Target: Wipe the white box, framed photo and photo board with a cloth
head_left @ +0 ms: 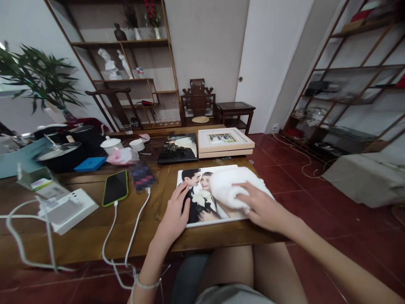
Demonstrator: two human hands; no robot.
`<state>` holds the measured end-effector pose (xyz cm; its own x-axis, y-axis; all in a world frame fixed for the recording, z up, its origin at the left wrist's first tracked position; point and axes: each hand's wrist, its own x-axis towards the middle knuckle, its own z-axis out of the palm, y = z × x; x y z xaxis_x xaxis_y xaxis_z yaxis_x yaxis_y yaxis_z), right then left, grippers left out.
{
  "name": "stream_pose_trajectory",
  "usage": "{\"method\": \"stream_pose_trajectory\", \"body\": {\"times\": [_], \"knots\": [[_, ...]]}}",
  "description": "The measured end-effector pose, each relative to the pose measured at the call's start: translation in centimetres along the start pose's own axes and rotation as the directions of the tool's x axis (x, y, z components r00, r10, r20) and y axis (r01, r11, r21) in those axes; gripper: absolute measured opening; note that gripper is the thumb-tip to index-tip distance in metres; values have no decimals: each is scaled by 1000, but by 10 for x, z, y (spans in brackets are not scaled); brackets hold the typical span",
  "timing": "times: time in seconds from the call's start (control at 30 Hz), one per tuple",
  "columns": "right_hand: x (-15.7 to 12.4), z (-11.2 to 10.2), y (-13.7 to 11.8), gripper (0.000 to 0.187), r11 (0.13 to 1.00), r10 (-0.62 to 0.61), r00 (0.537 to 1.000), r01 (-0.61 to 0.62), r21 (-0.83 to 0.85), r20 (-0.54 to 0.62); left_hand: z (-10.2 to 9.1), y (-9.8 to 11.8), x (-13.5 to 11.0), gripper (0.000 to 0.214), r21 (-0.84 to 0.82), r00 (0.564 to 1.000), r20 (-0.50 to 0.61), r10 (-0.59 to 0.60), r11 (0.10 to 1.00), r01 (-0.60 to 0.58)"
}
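A large wedding photo print lies flat near the front edge of the wooden table. My left hand rests on its left side with fingers stretched out flat. My right hand presses a white cloth onto the right half of the print, fingers curled over the cloth. The cloth hides much of the picture's right part.
Behind the print lie a dark photo print and stacked light picture frames. A phone in a green case with white cables, a white power strip, pots, cups and a blue box fill the table's left. Shelves line both walls.
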<state>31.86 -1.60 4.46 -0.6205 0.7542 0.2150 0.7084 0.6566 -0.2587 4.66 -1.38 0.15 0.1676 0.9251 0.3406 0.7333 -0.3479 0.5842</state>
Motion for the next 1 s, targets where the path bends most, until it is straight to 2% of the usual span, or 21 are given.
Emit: {"method": "stream_pose_trajectory", "body": {"times": [0.17,0.27,0.37,0.57,0.63,0.7,0.8,1.0], "knots": [[53,3,38,46,997,62,996,-64,-31,-61,0,1,0,45,19,1000,1,22,1000,-22],[58,5,38,48,998,50,996,-53,-42,-74,0,2,1,45,23,1000,-9,21,1000,-21],[35,5,20,45,998,34,998,-36,-52,-53,0,1,1,41,13,999,-25,31,999,-30],[-41,-5,-30,37,1000,4,997,-4,9,78,2,0,0,41,-10,999,-35,20,1000,-20],[-55,-8,-39,41,999,-21,993,17,38,116,3,0,0,42,-2,1000,-27,10,1000,-10],[-55,-9,-40,44,998,-35,991,28,57,128,3,-1,0,42,4,999,-31,14,1000,-14],[-34,-8,-28,41,998,-28,996,23,55,89,3,-1,0,41,-1,999,-38,35,999,-35],[42,-4,16,40,1000,-21,1000,21,7,8,1,-2,0,41,-11,999,-20,47,999,-48]]}}
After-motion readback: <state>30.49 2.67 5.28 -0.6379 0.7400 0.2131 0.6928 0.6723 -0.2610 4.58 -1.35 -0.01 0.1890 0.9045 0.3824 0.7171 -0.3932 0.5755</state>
